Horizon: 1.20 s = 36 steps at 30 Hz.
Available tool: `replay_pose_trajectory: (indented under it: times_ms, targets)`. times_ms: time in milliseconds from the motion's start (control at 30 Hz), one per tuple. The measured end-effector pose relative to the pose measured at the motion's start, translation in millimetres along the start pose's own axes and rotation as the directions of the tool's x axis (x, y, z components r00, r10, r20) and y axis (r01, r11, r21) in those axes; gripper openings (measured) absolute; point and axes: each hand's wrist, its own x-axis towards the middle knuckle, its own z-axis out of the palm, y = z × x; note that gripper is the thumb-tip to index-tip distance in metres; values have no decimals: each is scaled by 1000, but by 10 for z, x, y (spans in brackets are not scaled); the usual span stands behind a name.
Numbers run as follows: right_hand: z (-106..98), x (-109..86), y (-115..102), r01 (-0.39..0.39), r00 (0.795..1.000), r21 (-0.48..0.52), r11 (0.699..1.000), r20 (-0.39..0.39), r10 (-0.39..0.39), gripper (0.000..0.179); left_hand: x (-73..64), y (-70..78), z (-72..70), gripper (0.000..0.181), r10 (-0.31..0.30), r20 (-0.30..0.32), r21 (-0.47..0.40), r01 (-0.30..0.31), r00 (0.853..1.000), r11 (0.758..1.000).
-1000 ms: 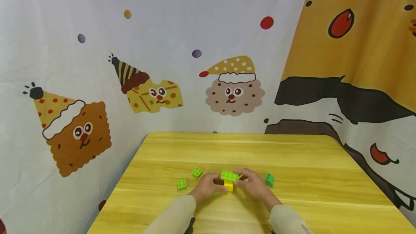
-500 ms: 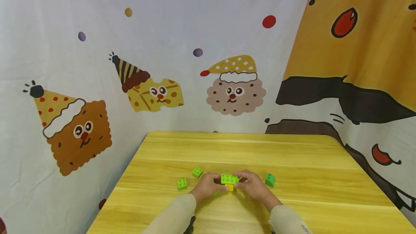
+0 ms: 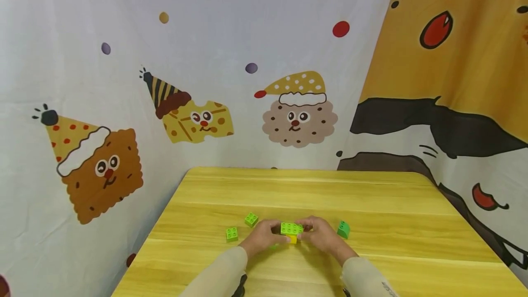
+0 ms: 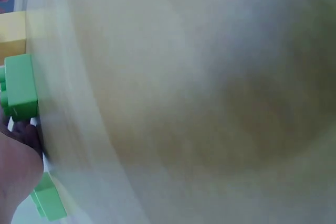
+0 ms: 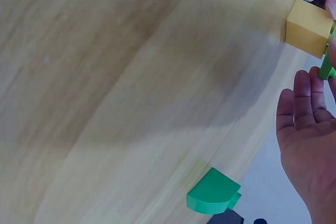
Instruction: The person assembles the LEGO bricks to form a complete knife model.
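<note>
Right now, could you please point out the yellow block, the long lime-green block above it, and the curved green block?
Yellow block point(image 5: 310, 25), right wrist view, on its smooth side.
Long lime-green block point(image 3: 291, 228), head view, on its studded top.
Curved green block point(image 5: 213, 188), right wrist view, on its broad face.

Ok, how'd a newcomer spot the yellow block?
On the wooden table, find the left hand and right hand. Between them is a studded lime brick; the yellow block sits directly beneath it. It's the only yellow one; the other blocks are green.
</note>
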Motion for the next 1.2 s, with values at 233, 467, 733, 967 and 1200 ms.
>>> replay_pose_trajectory:
  times_ms: [233, 467, 733, 967, 1200]
  targets:
    - [-30, 6, -19, 3, 1000, -27, 1000, 1, -3, 35, -50, 29, -86, 56, 16, -3, -11, -16, 1000, 1000]
    - [-30, -12, 17, -2, 1000, -48, 999, 16, 3, 36, -108, 8, -84, 46, 49, -15, -26, -50, 999, 998]
    - [-13, -25, 33, 17, 999, -12, 1000, 30, -17, 39, -159, -6, -77, 41, 31, -34, -48, -33, 999, 998]
    - [10, -35, 97, -17, 999, 111, 994, 35, 13, 39, -172, -20, -54, 44, 47, -37, -42, -48, 998, 998]
    - [37, -23, 187, -59, 997, 209, 976, 59, 47, 46, -159, -29, -52, 43, 70, -36, -41, -71, 997, 997]
